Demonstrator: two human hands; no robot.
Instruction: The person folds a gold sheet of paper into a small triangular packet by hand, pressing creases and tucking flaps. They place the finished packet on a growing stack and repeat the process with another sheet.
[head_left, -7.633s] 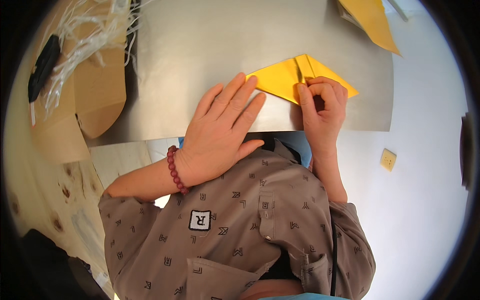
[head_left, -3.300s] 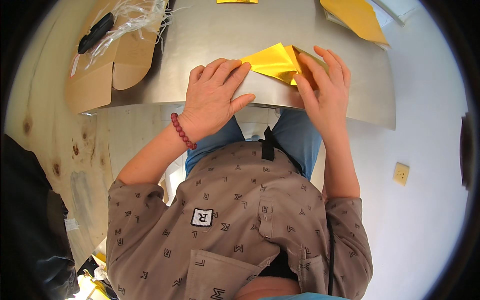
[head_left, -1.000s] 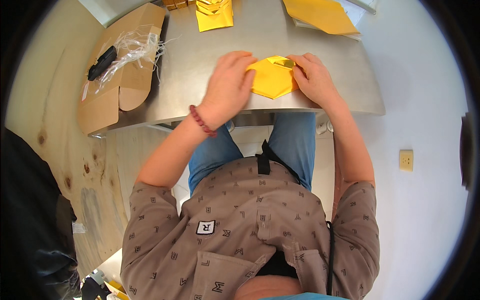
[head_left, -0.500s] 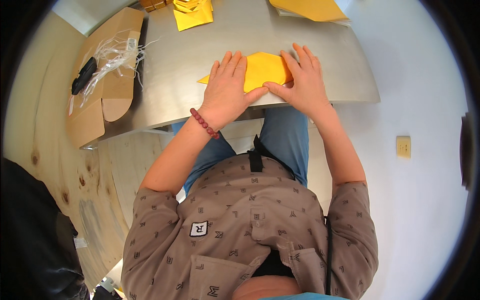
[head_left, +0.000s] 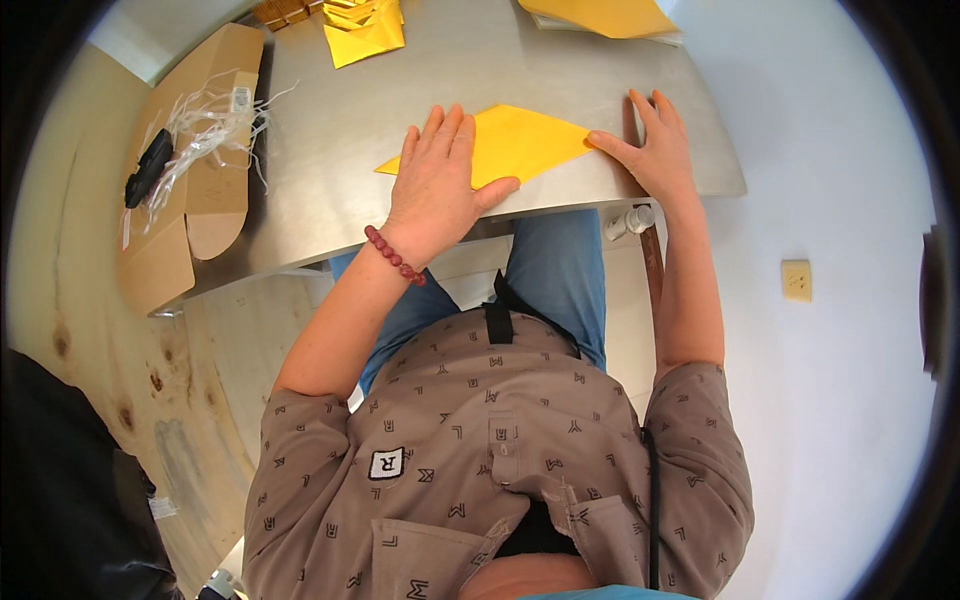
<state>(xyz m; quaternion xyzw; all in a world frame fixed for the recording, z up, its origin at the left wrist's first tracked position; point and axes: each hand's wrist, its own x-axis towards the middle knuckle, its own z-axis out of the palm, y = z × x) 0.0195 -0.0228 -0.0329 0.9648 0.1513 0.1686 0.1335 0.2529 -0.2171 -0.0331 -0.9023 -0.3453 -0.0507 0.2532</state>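
Observation:
A folded sheet of yellow paper (head_left: pixel 523 145) lies flat near the front edge of the metal table, pointed at its left and right ends. Across its left part rests my left hand (head_left: pixel 440 170), fingers stretched out, thumb on the paper's near edge; the hand hides some of the sheet. My right hand (head_left: pixel 650 145) is at the right tip, its thumb touching the point and its other fingers spread above the table. Neither hand grips anything.
Folded yellow paper pieces (head_left: pixel 365 35) stand at the far side of the table (head_left: pixel 330 130), and a yellow stack of sheets (head_left: pixel 600 15) lies far right. On the left, a cardboard box (head_left: pixel 220 180) carries white plastic strips (head_left: pixel 205 125) and a black object (head_left: pixel 149 168).
My right hand has moved right, off the paper's middle to its right tip, uncovering that pointed end. My left hand stays on the left part. The whole view has shifted slightly.

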